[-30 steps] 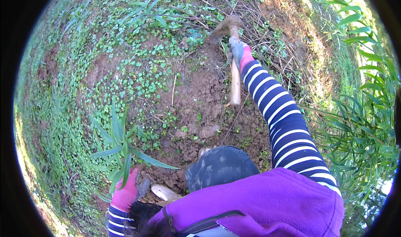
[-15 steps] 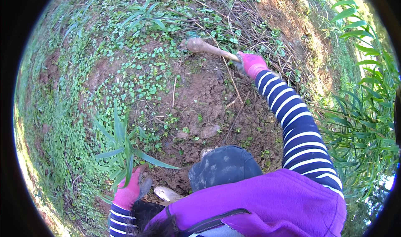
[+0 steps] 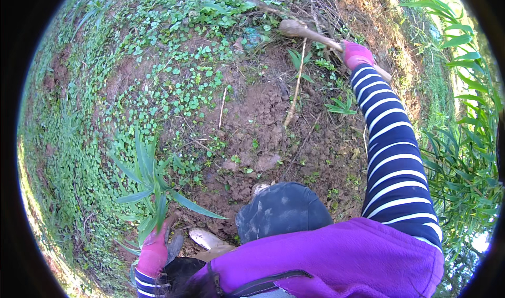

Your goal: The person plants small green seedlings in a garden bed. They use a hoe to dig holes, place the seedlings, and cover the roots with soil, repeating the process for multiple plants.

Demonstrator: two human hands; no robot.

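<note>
Tool [image 3: 315,34], wooden-handled, is up right of centre, above the ground, in the right hand [image 3: 358,53]. Pink glove wrapped round the shaft; thick knobby end points upper left, butt sticks out past the glove to the lower right. Arm stretched well forward, navy-and-white striped sleeve [image 3: 397,140].

Left hand [image 3: 154,249], also pink-gloved, is low left at the base of a long-leaved green plant [image 3: 150,185]. Leaves cover the fingers, so can't tell if it grips the stem or just touches it. Hands well apart.

Between them: patch of bare, crumbly brown soil [image 3: 258,116]. Dry stalk [image 3: 298,82] lies on it, top end near the tool. Low leafy ground cover [image 3: 142,77] fills the left side, tall narrow-leaved plants [image 3: 465,166] stand at the right rim. Dark smudged trouser knee [image 3: 281,211] and purple vest [image 3: 331,256] at bottom centre.
</note>
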